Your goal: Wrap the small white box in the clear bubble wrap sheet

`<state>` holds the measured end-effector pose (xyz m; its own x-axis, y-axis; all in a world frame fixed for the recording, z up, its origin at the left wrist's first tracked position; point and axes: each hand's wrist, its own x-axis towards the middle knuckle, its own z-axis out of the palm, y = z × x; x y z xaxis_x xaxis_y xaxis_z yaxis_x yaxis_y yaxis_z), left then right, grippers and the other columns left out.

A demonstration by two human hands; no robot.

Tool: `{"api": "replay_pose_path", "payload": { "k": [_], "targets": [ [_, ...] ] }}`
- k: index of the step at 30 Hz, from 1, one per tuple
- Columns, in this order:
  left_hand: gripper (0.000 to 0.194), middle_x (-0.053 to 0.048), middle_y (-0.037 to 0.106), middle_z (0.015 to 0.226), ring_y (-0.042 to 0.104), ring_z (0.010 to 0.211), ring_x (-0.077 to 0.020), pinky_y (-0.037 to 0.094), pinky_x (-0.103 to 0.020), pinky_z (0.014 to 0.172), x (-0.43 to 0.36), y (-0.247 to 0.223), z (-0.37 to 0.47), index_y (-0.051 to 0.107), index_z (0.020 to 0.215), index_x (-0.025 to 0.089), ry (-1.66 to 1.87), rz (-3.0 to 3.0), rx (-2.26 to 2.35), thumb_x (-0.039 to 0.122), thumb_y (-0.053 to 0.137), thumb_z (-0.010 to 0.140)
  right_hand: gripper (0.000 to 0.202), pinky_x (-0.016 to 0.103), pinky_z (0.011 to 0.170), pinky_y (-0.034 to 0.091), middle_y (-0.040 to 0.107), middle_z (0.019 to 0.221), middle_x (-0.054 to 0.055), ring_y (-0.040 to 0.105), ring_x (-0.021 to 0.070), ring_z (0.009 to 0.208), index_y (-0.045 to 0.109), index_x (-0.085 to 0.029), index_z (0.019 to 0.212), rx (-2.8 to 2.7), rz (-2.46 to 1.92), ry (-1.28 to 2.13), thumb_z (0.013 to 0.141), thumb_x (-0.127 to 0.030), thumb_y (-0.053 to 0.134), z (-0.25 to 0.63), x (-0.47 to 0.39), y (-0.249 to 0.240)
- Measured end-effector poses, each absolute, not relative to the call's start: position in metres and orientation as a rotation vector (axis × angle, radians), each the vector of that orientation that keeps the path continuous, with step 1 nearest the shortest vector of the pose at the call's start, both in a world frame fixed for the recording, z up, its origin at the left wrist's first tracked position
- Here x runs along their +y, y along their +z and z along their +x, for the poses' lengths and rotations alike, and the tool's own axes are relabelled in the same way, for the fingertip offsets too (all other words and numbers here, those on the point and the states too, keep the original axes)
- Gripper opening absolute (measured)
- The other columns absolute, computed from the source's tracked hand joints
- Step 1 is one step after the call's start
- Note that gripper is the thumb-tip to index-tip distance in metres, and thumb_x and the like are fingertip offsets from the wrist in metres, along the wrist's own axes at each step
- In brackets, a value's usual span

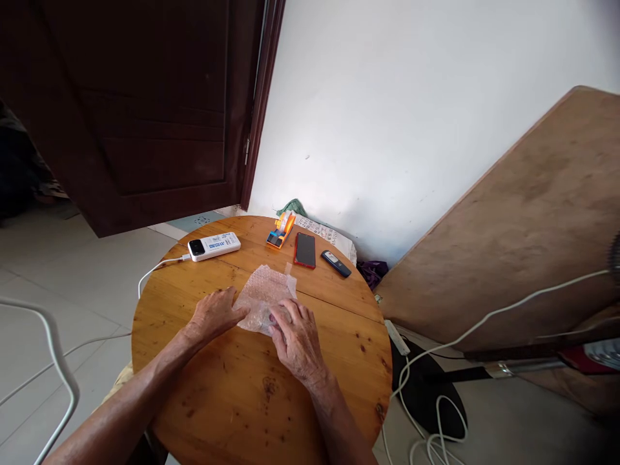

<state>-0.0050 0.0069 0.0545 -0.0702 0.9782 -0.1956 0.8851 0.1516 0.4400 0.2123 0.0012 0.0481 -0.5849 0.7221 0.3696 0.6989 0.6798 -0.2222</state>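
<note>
A sheet of clear bubble wrap (pixel 264 290) lies on the round wooden table in front of me. A short strip of tape (pixel 289 268) seems to stick out from its far right corner. My left hand (pixel 217 313) rests at the left edge of the wrap, fingers extended and thumb against the plastic. Over the wrap's near right part, my right hand (pixel 298 339) has its fingers bent and gripping the folded plastic. Something small and dark shows under those fingertips, too covered to name.
On the table (pixel 232 400) are a white power bank (pixel 216 246) with a cable, an orange tape dispenser (pixel 281 230), a red-edged phone (pixel 305 250) and a dark handset (pixel 336 263). A wooden board (pixel 513 239) leans at the right; loose cables (pixel 438 445) lie on the floor.
</note>
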Motion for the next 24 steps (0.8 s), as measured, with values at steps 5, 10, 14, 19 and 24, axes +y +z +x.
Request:
{"api": "replay_pose_path", "payload": {
  "k": [5,10,14,19,24],
  "targets": [
    [0.034,-0.011,0.073,0.095,0.068,0.089,-0.0259,0.046,-0.033,0.077,0.011,0.041,-0.003,0.065,0.109,0.016,0.455,1.715,1.874,0.029,0.056,0.079,0.04,0.048,0.097,0.041,0.043,0.146,0.012,0.039,0.0317,0.132,0.06,-0.027,0.13,-2.543,-1.081,0.008,0.093,-0.016,0.048,0.21,0.0,0.045],
    [0.041,-0.001,0.069,0.073,0.062,0.062,-0.0164,0.042,-0.024,0.054,0.01,0.032,-0.003,0.064,0.11,0.014,0.823,1.317,1.538,0.03,0.055,0.073,0.036,0.05,0.101,0.04,0.046,0.145,0.012,0.042,0.0323,0.13,0.064,-0.025,0.123,-2.514,-1.082,0.021,0.09,-0.016,0.052,0.206,0.001,0.046],
    [0.05,-0.002,0.069,0.076,0.056,0.054,-0.0117,0.037,-0.02,0.046,0.004,0.034,0.012,0.062,0.111,0.012,0.948,1.091,1.3,0.038,0.06,0.069,0.036,0.051,0.105,0.039,0.046,0.145,0.011,0.039,0.0316,0.133,0.063,-0.025,0.122,-2.5,-1.086,0.064,0.089,-0.016,0.053,0.205,0.001,0.045],
    [0.026,0.004,0.058,0.063,0.048,0.056,-0.0098,0.039,-0.021,0.054,0.004,0.038,0.042,0.067,0.088,0.014,1.03,1.318,1.353,0.028,0.056,0.069,0.038,0.05,0.11,0.037,0.051,0.14,0.014,0.04,0.0294,0.134,0.054,-0.018,0.13,-2.433,-1.05,0.161,0.093,-0.018,0.048,0.209,0.005,0.034],
    [0.033,0.005,0.054,0.061,0.047,0.056,-0.0108,0.038,-0.023,0.058,-0.002,0.043,0.05,0.07,0.1,0.017,0.95,1.655,1.506,0.019,0.058,0.069,0.056,0.052,0.108,0.038,0.048,0.144,0.018,0.04,0.0307,0.136,0.034,-0.015,0.146,-2.321,-1.039,0.155,0.093,-0.022,0.046,0.215,0.009,0.025]
  ]
}}
